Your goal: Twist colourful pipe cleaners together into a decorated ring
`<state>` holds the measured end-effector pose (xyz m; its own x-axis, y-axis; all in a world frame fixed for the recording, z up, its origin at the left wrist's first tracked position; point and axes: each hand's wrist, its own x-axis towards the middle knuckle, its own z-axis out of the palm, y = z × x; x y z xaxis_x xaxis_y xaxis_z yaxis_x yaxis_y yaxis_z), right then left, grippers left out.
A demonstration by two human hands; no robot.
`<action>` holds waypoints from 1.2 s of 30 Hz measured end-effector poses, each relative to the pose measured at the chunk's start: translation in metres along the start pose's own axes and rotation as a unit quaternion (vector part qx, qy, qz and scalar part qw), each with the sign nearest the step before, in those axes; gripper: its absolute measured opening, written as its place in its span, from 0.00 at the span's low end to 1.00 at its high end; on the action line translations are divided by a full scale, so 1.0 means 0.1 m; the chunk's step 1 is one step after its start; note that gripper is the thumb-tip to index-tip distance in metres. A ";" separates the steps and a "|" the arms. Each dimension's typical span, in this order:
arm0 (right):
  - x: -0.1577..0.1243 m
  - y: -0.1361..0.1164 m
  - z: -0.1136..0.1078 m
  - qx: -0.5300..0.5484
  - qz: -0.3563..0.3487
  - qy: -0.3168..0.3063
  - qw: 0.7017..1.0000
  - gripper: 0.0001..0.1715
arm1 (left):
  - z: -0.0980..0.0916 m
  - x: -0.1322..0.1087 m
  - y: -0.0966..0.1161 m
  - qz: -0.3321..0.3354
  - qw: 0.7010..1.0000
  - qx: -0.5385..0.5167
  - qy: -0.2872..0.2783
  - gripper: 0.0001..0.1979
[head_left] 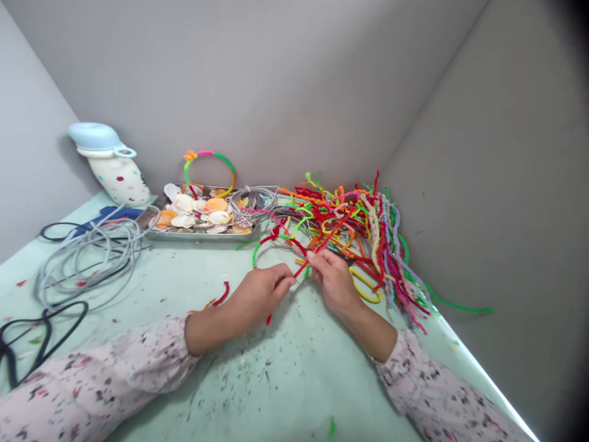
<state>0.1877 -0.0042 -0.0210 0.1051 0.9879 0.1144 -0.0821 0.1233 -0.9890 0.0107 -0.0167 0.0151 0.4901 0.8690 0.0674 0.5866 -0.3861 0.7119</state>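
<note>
A red pipe cleaner [301,269] is stretched between my two hands above the table. My left hand [257,296] is closed around its lower part, and a short red end shows below the fingers. My right hand [337,282] pinches it between thumb and fingers; beyond them it slants up to the right. Just behind the hands stands a curved piece of red and green pipe cleaner [254,254], its lower part hidden by my left hand. Whether it is joined to the held one, I cannot tell. A short red piece [223,294] lies beside my left wrist.
Many coloured pipe cleaners [375,239] are heaped at the back right. Behind my hands, a metal tray [197,236] holds shells, with a multicoloured ring [225,161] upright there. Coiled grey cable [99,252] and a white bottle [117,178] stand left. Grey walls enclose the table.
</note>
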 end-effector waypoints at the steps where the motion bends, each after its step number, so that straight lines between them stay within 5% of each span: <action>1: -0.01 0.00 0.00 -0.008 -0.001 0.004 1.000 0.21 | 0.00 -0.02 0.00 0.016 0.996 0.082 0.011 0.12; 4: -0.01 0.01 0.01 -0.016 0.005 0.013 1.000 0.21 | 0.02 -0.09 -0.02 0.069 0.967 0.246 0.002 0.11; 8: 0.01 0.02 0.00 -0.004 0.033 -0.006 0.999 0.20 | 0.03 -0.12 -0.04 0.080 0.962 0.262 -0.002 0.11; 10: 0.02 0.01 -0.01 0.011 0.049 -0.040 0.998 0.19 | 0.03 -0.09 -0.04 0.018 0.980 0.199 0.021 0.13; 14: 0.03 -0.06 -0.03 0.088 0.056 -0.084 0.991 0.14 | 0.00 -0.01 -0.01 0.001 0.998 -0.052 0.024 0.13; 19: 0.03 -0.11 -0.06 0.158 0.070 -0.101 0.980 0.13 | -0.02 0.03 -0.02 -0.088 0.951 -0.292 -0.052 0.14; 23: 0.06 -0.08 -0.08 0.154 0.066 -0.069 0.983 0.12 | -0.01 0.04 -0.06 -0.119 0.924 -0.353 -0.080 0.16; 31: 0.10 0.00 -0.07 0.100 0.056 -0.019 0.993 0.16 | 0.00 0.03 -0.03 -0.104 0.946 -0.297 -0.072 0.14; 36: 0.10 0.04 -0.08 0.031 0.026 0.013 0.999 0.21 | 0.03 -0.02 -0.02 -0.009 0.998 -0.058 0.014 0.13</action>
<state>0.1961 0.0051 -0.0241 0.1253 0.9903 0.0602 -0.1496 0.0788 -0.9856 0.0105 -0.0187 0.0112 0.4612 0.8844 0.0716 0.5155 -0.3327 0.7896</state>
